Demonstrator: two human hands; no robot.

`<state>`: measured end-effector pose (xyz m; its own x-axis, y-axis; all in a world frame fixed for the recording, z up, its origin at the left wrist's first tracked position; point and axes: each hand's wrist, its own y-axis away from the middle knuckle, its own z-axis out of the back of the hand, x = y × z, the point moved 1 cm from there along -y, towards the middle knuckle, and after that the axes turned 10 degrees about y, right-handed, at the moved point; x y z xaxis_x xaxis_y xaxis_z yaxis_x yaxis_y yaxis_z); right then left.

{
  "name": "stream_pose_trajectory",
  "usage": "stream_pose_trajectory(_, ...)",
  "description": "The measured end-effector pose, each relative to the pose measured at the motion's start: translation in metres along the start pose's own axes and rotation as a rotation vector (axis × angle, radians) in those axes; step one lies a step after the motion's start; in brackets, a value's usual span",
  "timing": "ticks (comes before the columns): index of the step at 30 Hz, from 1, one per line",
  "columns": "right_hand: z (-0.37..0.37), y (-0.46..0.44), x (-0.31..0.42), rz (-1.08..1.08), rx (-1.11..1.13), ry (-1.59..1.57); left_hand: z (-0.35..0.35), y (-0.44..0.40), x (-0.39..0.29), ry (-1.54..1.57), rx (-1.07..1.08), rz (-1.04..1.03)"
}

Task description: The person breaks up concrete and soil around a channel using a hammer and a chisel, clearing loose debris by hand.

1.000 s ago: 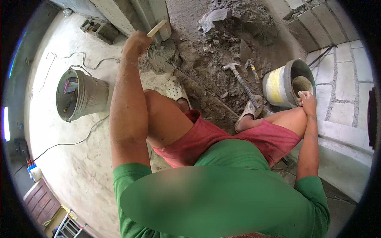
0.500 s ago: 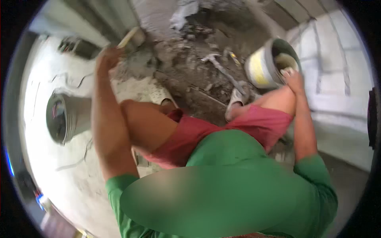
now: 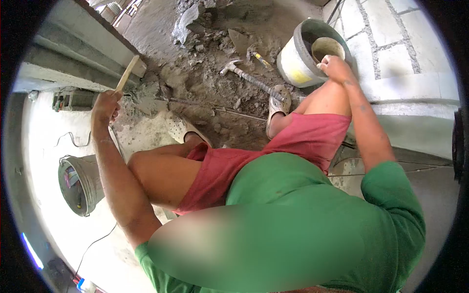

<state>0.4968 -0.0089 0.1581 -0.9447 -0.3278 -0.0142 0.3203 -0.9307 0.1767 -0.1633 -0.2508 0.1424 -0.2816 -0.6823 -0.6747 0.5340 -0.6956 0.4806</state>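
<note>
Left hand [image 3: 106, 107]: closed around a thin, pale wooden strip [image 3: 127, 74]
Wooden strip: slants beside the ridged grey concrete column [image 3: 90, 54], contact unclear
Right hand [image 3: 337, 69]: fingers bunched at a small round tan container [image 3: 332, 45]; cannot tell whether they grip it
Tan container: inside the grey, yellow-marked bucket [image 3: 293, 56]

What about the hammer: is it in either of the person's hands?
No, the hammer lies on the ground, apart from the left hand, which grips a pale strip, and the right hand, at the bucket.
</note>
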Motion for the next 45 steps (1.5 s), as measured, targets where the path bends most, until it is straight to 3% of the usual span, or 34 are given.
stream_pose_trajectory(2,-0.016,-0.015,0.019,0.226,0.157,0.149,-0.006,0.002,-0.006,-0.106,-0.009,-0.075)
stream_pose_trajectory(4,-0.034,-0.031,0.069,0.029,0.444,-0.2,-0.013,0.007,-0.016,-0.077,0.024,-0.036)
stream_pose_trajectory(6,-0.138,-0.074,0.071,0.497,0.361,0.034,-0.018,0.003,-0.022,-0.104,0.061,0.046)
stream_pose_trajectory(8,-0.184,-0.077,0.103,0.29,0.458,0.083,-0.019,0.006,-0.026,-0.145,0.064,0.01)
stream_pose_trajectory(9,-0.22,-0.071,0.104,0.1,0.399,0.03,-0.019,0.003,-0.026,-0.128,0.08,0.027)
stream_pose_trajectory(11,-0.268,-0.066,0.108,-0.104,0.551,0.003,-0.018,0.004,-0.03,-0.107,0.078,0.021)
stream_pose_trajectory(14,-0.304,-0.057,0.108,-0.043,0.499,-0.052,-0.021,0.007,-0.046,-0.107,0.035,0.133)
stream_pose_trajectory(16,-0.314,-0.059,0.113,-0.121,0.444,-0.052,-0.023,-0.002,-0.046,-0.125,0.034,0.115)
stream_pose_trajectory(18,-0.307,-0.069,0.124,-0.112,0.44,-0.054,-0.032,-0.017,-0.048,-0.087,0.076,0.087)
stream_pose_trajectory(20,-0.31,-0.088,0.126,-0.085,0.603,-0.103,-0.045,-0.057,-0.038,-0.14,0.094,0.076)
stream_pose_trajectory(22,-0.325,-0.101,0.127,-0.102,0.671,-0.142,-0.063,-0.102,-0.026,-0.486,0.218,-0.159)
stream_pose_trajectory(24,-0.3,-0.099,0.138,-0.285,0.893,-0.988,-0.096,-0.127,-0.017,-0.624,0.15,-0.372)
stream_pose_trajectory(28,-0.291,-0.094,0.169,-0.4,0.999,-1.259,-0.162,-0.15,-0.003,-0.684,0.107,-0.349)
stream_pose_trajectory(32,-0.272,-0.083,0.199,-0.49,0.734,-1.184,-0.192,-0.157,-0.018,-0.675,0.141,-0.352)
stream_pose_trajectory(35,-0.245,-0.085,0.212,-0.397,0.746,-1.205,-0.196,-0.165,-0.022,-0.678,0.168,-0.288)
stream_pose_trajectory(38,-0.236,-0.097,0.215,-0.31,0.688,-1.211,-0.194,-0.189,-0.012,-0.775,0.31,-0.358)
stream_pose_trajectory(40,-0.226,-0.106,0.218,-0.181,0.54,-1.102,-0.187,-0.185,-0.028,-0.943,0.552,-0.384)
stream_pose_trajectory(42,-0.209,-0.111,0.223,-0.157,0.522,-1.112,-0.186,-0.192,-0.019,-0.892,0.483,-0.307)
stream_pose_trajectory(44,-0.194,-0.112,0.23,-0.156,0.462,-1.151,-0.177,-0.192,-0.025,-0.708,0.285,-0.441)
stream_pose_trajectory(45,-0.192,-0.111,0.232,-0.093,0.412,-1.178,-0.177,-0.19,-0.025,-0.656,0.261,-0.406)
